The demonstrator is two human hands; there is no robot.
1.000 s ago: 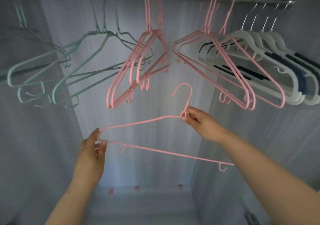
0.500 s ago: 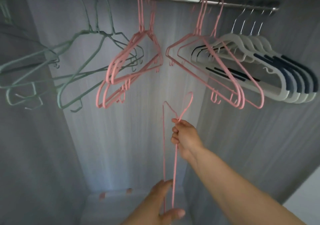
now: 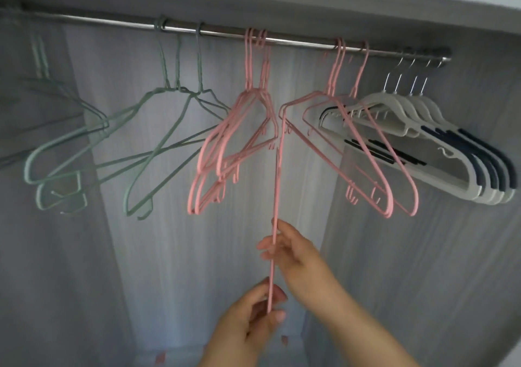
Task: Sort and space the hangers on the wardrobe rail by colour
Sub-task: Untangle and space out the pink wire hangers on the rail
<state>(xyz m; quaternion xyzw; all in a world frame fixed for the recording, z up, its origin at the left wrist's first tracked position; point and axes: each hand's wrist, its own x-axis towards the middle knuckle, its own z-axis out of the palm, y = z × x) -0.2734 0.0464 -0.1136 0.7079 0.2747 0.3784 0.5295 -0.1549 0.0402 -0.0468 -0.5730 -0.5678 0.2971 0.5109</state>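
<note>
Both hands are on one pink hanger (image 3: 275, 186), and it is turned edge-on to us, so it reads as a single thin line with its long axis nearly vertical. The left hand (image 3: 253, 318) is the lower one, thumb and fingertips pinching the bottom end of the wire. The right hand (image 3: 293, 251) is just above it, fingers curled round the same wire higher up. From there the hanger rises straight up from the hands into the gap between two pink bunches on the rail (image 3: 296, 43). One bunch (image 3: 248, 65) hangs up and to the left of the hands, the other (image 3: 335, 69) up and to the right. The top end blurs into their wire tips, so I cannot make out the hook or which way it faces. It looks to stop short of the rail, which I read as not yet hung. Further left of the hands go the green hangers (image 3: 158, 129), and far right sit the white hangers (image 3: 406, 104) with dark pads, so the colours are already grouped. What matters for the next move is that the rail lies directly above the hands, in line with the hanger's long axis. The right hand is the nearer to it and looks the likelier to steer the top end. My guess is a lift and a turn of the wire to catch the rail between the pink bunches, and the snag risk is those crowded pink tips on either side.
</note>
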